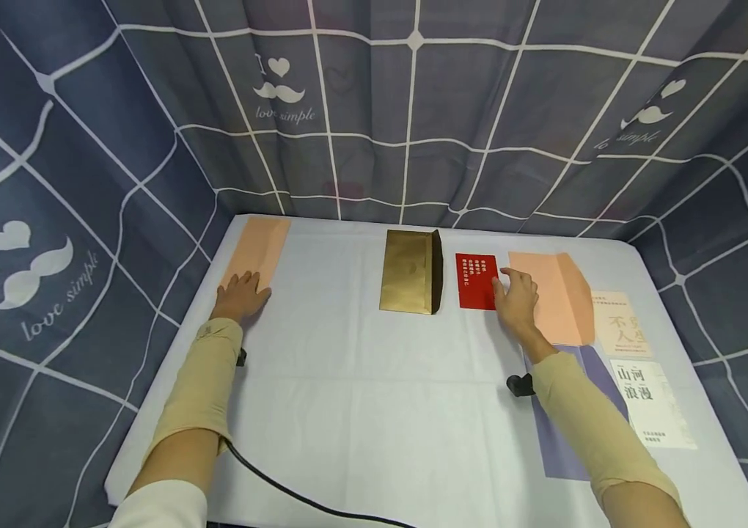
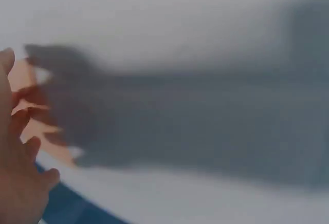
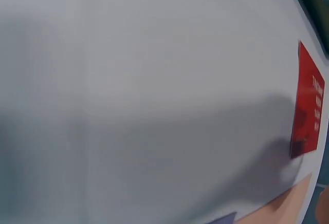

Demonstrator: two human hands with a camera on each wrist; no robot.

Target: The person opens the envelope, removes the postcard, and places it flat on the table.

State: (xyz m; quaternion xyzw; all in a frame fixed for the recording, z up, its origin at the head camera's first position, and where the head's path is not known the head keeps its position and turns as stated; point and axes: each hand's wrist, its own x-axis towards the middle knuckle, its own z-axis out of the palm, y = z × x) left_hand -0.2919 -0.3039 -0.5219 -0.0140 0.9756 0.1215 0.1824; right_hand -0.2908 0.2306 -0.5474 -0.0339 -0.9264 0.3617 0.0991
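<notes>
My left hand (image 1: 239,296) is over the near end of a peach envelope (image 1: 260,246) at the table's far left, its fingers spread. In the left wrist view the same hand (image 2: 23,147) shows at the left edge with peach paper behind its fingers. My right hand (image 1: 518,299) is at the right edge of a red card (image 1: 477,281) with lines of white writing, thumb and fingers apart. The right wrist view shows the red card (image 3: 309,106) lying on the cloth, partly in the hand's shadow, with only a sliver of the hand at the lower right.
A gold envelope (image 1: 405,271) with a dark flap lies left of the red card. Right of it are another peach envelope (image 1: 545,293), a purple envelope (image 1: 562,433) partly under the right forearm, a cream card (image 1: 620,323) and a white card (image 1: 654,403). A black cable (image 1: 295,499) crosses the near edge.
</notes>
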